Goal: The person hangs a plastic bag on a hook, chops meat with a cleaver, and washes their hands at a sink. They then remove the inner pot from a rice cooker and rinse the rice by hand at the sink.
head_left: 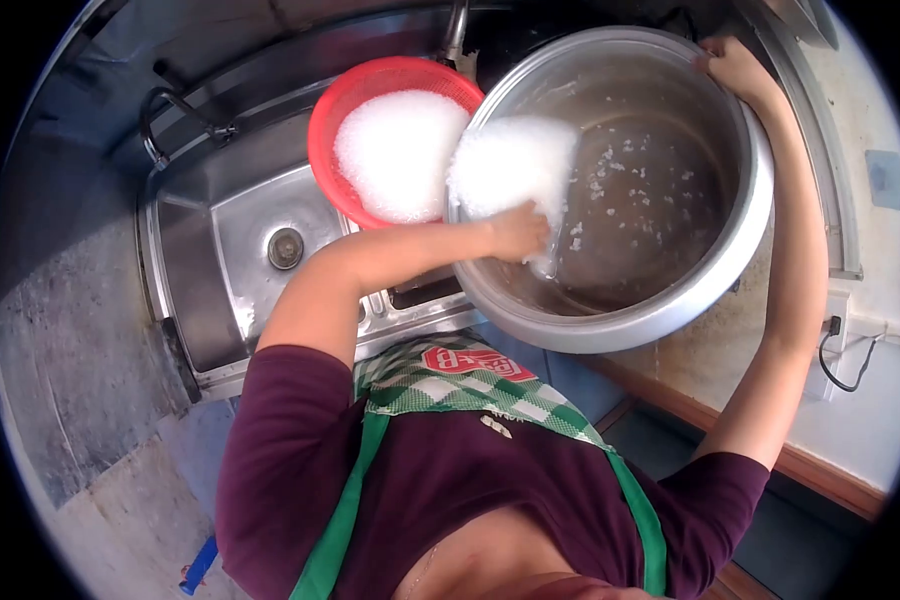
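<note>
A large metal pot (660, 255) is tilted toward a red plastic basket (328, 150). White, grainy stuff like rice lies heaped in the basket and against the pot's left wall; loose bits stick to the pot's bottom. My left hand (520, 232) reaches inside the pot, fingers curled at the lower edge of the white heap (510, 165). A see-through edge (547, 262) shows beside the fingers; its kind I cannot make out. At the far right rim, my right hand (735, 68) is closed on the pot.
The steel sink (255, 210) with a round drain is on the left, a curved faucet (160, 125) at its back corner. A pale counter (690, 375) with a wooden edge runs along the right. A black cable (850, 385) hangs from the socket area there.
</note>
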The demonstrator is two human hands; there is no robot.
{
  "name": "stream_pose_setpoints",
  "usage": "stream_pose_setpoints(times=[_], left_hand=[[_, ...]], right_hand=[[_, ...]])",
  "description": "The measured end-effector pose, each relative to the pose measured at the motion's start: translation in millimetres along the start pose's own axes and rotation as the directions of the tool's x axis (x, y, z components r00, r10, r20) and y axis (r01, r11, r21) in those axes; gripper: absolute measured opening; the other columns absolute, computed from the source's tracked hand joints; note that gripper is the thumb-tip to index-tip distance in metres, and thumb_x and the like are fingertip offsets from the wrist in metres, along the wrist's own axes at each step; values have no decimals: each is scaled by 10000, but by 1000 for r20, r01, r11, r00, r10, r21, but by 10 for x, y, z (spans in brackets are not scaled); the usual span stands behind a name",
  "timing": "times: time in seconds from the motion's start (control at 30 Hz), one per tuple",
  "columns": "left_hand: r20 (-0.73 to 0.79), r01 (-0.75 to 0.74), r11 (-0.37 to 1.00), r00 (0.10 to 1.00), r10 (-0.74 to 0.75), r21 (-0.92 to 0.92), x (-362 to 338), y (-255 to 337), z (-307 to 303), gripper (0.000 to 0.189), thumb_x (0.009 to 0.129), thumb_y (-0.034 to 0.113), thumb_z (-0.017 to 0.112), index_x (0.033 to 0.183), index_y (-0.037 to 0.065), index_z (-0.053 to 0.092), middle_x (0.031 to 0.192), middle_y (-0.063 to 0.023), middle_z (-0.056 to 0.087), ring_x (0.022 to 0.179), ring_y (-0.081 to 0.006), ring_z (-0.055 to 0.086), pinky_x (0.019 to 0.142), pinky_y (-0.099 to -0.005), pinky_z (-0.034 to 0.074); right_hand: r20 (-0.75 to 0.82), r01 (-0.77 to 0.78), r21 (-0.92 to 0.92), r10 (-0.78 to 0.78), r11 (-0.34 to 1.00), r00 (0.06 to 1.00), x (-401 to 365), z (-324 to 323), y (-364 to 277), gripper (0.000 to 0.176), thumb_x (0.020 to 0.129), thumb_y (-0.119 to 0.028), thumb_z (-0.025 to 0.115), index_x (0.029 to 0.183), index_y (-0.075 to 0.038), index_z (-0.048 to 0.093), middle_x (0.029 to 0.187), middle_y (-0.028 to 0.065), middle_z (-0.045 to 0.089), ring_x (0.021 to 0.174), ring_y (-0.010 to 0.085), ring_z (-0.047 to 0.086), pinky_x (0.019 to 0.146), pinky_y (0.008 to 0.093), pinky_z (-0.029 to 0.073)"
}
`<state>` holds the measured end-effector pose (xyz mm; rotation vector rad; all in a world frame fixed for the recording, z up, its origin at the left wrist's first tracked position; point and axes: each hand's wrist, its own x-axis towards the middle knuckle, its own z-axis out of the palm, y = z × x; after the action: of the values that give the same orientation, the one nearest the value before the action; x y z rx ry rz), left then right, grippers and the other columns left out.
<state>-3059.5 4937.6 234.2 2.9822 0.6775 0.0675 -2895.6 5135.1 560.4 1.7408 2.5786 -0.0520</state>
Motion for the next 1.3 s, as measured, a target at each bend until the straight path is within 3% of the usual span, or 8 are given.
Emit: stream_pose_setpoints(times=[0.17, 0.27, 0.47, 0.63, 0.9, 1.1, 1.23, 1.3], left_hand=[[-112, 241, 926, 970, -217, 289, -75, -346, 180, 210, 719, 219, 529, 872, 120, 634, 964, -54, 568, 1009, -213, 491, 949, -469, 292], [-70, 389, 897, 921, -383, 208, -294, -550, 29, 174, 714, 163, 512, 824, 96, 629, 929, -79, 573, 934, -224, 520, 893, -458, 349], [-354, 620, 770, 761, -544, 152, -304, -661, -163, 169, 701, 113, 500, 831, 59, 593, 859, -110, 567, 829, -247, 533, 746, -448, 418], [-55, 184, 972, 983, -177, 149, 229, 239, -267, 263, 762, 232, 509, 946, 75, 611, 1011, -96, 526, 1020, -241, 474, 953, -481, 289], [7, 337, 887, 934, -357, 316, 155, -240, 161, 293, 799, 187, 464, 1040, 76, 587, 1134, -86, 510, 1104, -259, 428, 965, -567, 229], [-158, 605, 744, 795, -586, 283, -342, -752, 92, 298, 790, 171, 472, 1046, 62, 579, 1081, -116, 519, 1051, -271, 457, 934, -575, 253], [-140, 670, 412, 610, -780, 618, -207, -663, -393, 292, 769, 145, 485, 1017, 19, 574, 1028, -166, 526, 968, -328, 495, 873, -541, 327], [-108, 615, 706, 776, -622, 351, 129, -529, -124, 311, 778, 150, 471, 1046, 17, 555, 1043, -151, 530, 1018, -291, 492, 886, -548, 329]], right_hand=[[21, 50, 37, -51, 998, 998, 292, 165, 353, 497, 748, -231, 600, 1127, 75, 500, 1043, 197, 579, 945, 234, 564, 862, 287, 405], [-20, -140, -164, 138, 977, 990, -230, -142, -551, 363, 691, -194, 543, 993, -2, 602, 970, 217, 591, 947, 331, 553, 819, 373, 433], [1, -158, -171, 160, 973, 987, -206, -169, -598, 401, 642, -225, 545, 972, -8, 615, 965, 227, 593, 938, 326, 563, 809, 369, 439], [16, -79, -185, 84, 980, 996, -182, -191, -614, 412, 639, -230, 547, 983, -13, 614, 975, 222, 592, 951, 326, 558, 817, 367, 436], [-19, -102, -167, 100, 981, 995, -144, -118, -601, 418, 643, -230, 555, 997, -14, 611, 994, 215, 588, 962, 320, 554, 829, 364, 429], [41, -83, -188, 92, 979, 995, -58, -116, -553, 400, 661, -218, 541, 996, -10, 609, 980, 216, 591, 940, 319, 563, 806, 362, 438], [-1, -94, -198, 96, 976, 995, -55, -112, -585, 384, 674, -202, 527, 997, -10, 609, 971, 219, 594, 933, 323, 565, 812, 363, 437], [-2, -97, -199, 98, 975, 995, -47, -104, -588, 380, 679, -197, 523, 999, -10, 608, 971, 219, 594, 932, 324, 566, 815, 363, 437]])
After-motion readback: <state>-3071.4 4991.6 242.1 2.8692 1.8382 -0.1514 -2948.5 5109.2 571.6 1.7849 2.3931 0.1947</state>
